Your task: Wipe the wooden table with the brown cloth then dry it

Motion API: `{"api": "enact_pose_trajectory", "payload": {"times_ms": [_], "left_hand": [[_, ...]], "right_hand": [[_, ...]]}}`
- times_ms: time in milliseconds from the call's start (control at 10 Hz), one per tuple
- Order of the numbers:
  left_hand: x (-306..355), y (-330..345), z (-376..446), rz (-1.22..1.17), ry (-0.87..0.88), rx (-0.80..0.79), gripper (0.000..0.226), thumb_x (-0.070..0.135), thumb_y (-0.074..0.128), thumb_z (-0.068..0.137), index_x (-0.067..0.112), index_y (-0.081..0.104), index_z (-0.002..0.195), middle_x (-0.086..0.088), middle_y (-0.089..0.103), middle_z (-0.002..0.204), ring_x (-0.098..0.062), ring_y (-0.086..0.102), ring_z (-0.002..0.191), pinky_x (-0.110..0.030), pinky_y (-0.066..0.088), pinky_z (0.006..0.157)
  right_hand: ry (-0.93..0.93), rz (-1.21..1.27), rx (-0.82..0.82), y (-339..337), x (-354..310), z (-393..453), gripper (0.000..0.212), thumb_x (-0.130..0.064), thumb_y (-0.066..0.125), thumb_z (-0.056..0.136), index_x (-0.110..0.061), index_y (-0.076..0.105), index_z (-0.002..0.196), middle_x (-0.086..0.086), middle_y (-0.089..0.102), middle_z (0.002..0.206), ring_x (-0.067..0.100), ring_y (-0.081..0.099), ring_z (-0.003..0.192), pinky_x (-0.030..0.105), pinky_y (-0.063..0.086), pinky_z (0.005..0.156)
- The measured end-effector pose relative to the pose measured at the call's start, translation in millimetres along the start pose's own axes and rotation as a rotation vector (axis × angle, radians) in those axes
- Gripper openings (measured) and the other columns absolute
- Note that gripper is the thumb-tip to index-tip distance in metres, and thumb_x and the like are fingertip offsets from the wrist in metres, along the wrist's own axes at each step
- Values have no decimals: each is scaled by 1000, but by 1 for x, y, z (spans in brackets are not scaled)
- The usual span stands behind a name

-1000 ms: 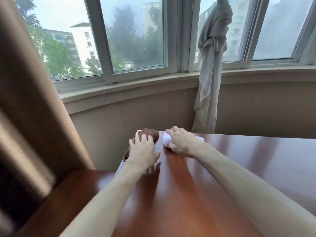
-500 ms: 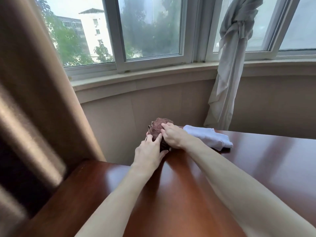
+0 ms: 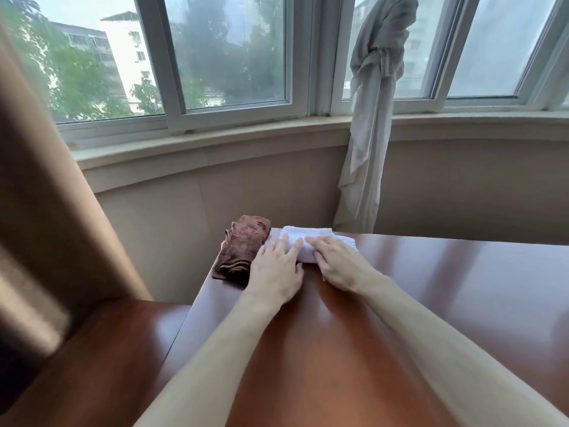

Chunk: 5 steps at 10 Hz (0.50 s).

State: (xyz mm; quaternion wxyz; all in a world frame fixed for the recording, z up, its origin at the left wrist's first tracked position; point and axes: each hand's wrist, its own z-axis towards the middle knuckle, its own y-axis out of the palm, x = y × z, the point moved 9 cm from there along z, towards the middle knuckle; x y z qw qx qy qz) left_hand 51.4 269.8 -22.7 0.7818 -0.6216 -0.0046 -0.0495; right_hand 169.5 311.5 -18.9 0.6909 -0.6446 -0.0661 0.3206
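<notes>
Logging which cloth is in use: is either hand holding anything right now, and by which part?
Nothing is gripped. Both the left hand and right hand rest flat on the white towel's near side.

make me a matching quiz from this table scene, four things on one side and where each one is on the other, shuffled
Things:
1. brown cloth
2. white towel
3. left hand
4. grey curtain

Places:
A. knotted and hanging in front of the window
B. fingers resting on the left end of the white towel
C. folded at the far left corner of the wooden table
D. lying along the table's far edge, just right of the brown cloth, under both hands

Pairs: 1-C, 2-D, 3-B, 4-A
</notes>
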Motion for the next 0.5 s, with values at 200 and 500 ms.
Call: {"api": "enact_pose_trajectory", "payload": {"times_ms": [200,500], "left_hand": [[-14,2,15,184,-59,-50,62,29,39,101,26,21,159,-10,21,166,-30,3,156,-44,3,126],[9,-50,-10,34,-111,-132,32,24,44,94,10,56,121,-9,46,139,-29,42,131,-42,40,100]], "right_hand": [[25,-32,-56,8,-6,26,46,-23,34,110,-22,39,156,4,40,159,24,36,144,34,27,114],[65,-149,-128,-36,3,-20,46,-25,31,109,-26,37,154,10,40,152,34,42,134,48,41,105]]}}
